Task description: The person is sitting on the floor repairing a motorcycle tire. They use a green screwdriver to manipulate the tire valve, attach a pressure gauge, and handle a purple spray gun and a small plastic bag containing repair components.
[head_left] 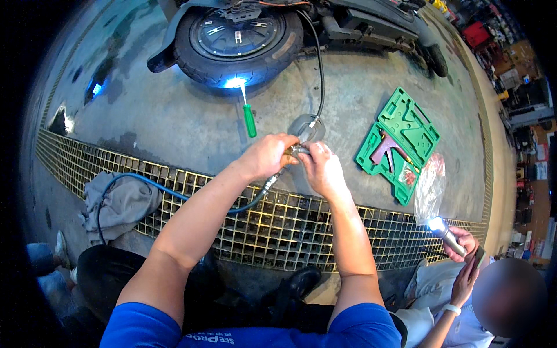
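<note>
Between my hands is a metal tyre inflator (299,149), mostly covered by my fingers. My left hand (268,155) wraps round its left side, and my right hand (325,168) pinches it from the right. A grey round part (306,126) shows just beyond my fingers. From there a black hose (321,69) runs up towards the wheel of a vehicle lying on its side. Below my left hand, a metal coupling (270,183) joins a blue air hose (181,195). Ahead, a green-handled screwdriver (249,120) stands with its shaft against the brightly lit edge of the black tyre (191,65).
To the right lies an open green tool case (409,107) holding a purple-handled tool (383,148), beside a clear plastic bag (428,188). Another person's hand (461,240) holds a lit torch (445,236). A yellowish floor grate (296,217) crosses beneath my arms; grey cloth (119,200) lies left.
</note>
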{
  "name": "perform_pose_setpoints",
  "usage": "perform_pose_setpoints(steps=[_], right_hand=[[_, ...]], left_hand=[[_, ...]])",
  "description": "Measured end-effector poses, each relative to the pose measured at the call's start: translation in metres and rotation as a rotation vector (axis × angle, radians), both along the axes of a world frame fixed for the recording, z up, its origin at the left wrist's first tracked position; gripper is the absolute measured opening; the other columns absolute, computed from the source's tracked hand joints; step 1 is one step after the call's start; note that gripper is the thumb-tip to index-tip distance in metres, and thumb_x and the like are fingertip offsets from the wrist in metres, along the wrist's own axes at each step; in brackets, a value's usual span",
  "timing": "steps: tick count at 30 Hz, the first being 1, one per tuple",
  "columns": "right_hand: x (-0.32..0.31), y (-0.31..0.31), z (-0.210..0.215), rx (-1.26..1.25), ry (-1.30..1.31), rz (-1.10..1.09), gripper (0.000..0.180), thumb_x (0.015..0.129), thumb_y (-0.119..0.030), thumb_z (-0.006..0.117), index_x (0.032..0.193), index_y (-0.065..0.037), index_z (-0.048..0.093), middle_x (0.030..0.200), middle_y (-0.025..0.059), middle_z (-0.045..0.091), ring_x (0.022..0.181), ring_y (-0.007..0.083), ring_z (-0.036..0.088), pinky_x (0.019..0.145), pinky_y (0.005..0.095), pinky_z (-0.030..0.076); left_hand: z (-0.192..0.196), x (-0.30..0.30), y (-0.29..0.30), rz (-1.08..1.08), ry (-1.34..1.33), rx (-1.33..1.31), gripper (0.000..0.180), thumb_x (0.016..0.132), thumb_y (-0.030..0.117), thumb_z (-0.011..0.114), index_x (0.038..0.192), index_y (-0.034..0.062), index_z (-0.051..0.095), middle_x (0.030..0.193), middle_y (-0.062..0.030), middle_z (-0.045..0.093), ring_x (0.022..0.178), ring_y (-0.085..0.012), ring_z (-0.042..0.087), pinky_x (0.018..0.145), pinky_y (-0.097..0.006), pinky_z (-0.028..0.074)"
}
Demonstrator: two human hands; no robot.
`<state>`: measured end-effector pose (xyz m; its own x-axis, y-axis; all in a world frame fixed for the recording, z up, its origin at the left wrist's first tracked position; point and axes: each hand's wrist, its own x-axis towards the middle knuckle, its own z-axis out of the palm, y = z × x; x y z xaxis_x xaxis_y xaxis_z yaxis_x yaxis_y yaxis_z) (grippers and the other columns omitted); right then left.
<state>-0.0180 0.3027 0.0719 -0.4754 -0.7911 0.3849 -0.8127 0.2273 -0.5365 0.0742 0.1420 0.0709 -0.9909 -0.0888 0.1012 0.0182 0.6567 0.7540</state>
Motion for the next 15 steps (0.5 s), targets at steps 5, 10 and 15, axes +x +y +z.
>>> perform_pose_setpoints(steps=[5,10,15], right_hand=[[-0.006,-0.001,0.008,0.086,-0.397,-0.092,0.019,0.086,-0.021,0.063,0.091,-0.002,0.060,0.072,0.0203,0.061,0.068,0.0409,0.060,0.060,0.0439,0.048],[-0.005,0.004,0.001,0.128,-0.290,-0.079,0.021,0.087,-0.021,0.062,0.082,-0.001,0.060,0.069,0.0220,0.059,0.067,0.0413,0.060,0.059,0.0441,0.047],[-0.002,0.003,0.006,0.019,-0.205,0.039,0.014,0.083,-0.012,0.064,0.086,-0.001,0.058,0.078,0.0207,0.060,0.071,0.0392,0.060,0.062,0.0430,0.048]], left_hand=[[-0.006,0.000,0.002,0.036,-0.013,-0.042,0.041,0.077,0.025,0.071,0.109,0.0007,0.059,0.101,-0.0197,0.062,0.094,-0.0382,0.059,0.080,-0.044,0.049],[-0.005,-0.003,0.008,0.043,-0.031,-0.050,0.038,0.078,0.023,0.071,0.106,0.0013,0.059,0.096,-0.0188,0.063,0.092,-0.0372,0.060,0.078,-0.042,0.049],[-0.006,-0.003,0.002,-0.044,-0.202,0.274,0.039,0.075,0.021,0.074,0.106,0.0018,0.060,0.090,-0.0180,0.065,0.086,-0.0318,0.063,0.075,-0.040,0.048]])
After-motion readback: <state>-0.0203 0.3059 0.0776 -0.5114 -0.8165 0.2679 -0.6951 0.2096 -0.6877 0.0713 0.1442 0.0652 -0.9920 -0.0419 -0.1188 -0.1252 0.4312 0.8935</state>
